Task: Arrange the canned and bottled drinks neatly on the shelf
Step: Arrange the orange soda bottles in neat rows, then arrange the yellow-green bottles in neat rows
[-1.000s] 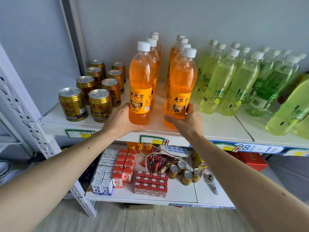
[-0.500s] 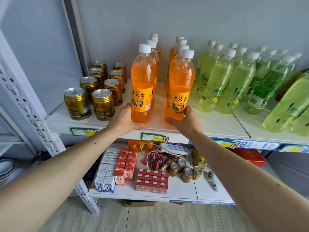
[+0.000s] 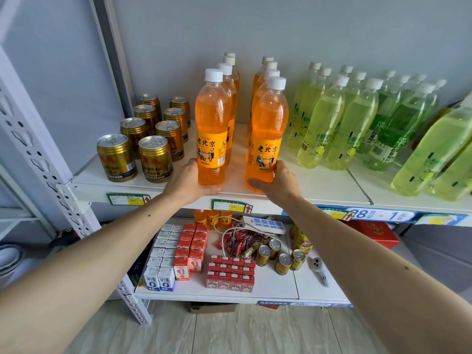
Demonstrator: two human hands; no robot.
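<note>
orange bottles (image 3: 212,131): label reads 老北京
gold cans (image 3: 116,158): "bull" on the side
blue shelf strip (image 3: 380,215): 28 - 1
white cartons (image 3: 158,279): large 0
yellow bottle (image 3: 304,244): 冰红

Eight gold cans (image 3: 143,135), eight orange bottles (image 3: 213,129).

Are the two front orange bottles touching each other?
Apart. The head view shows bare white shelf between the left front orange bottle and the right front orange bottle.
</note>
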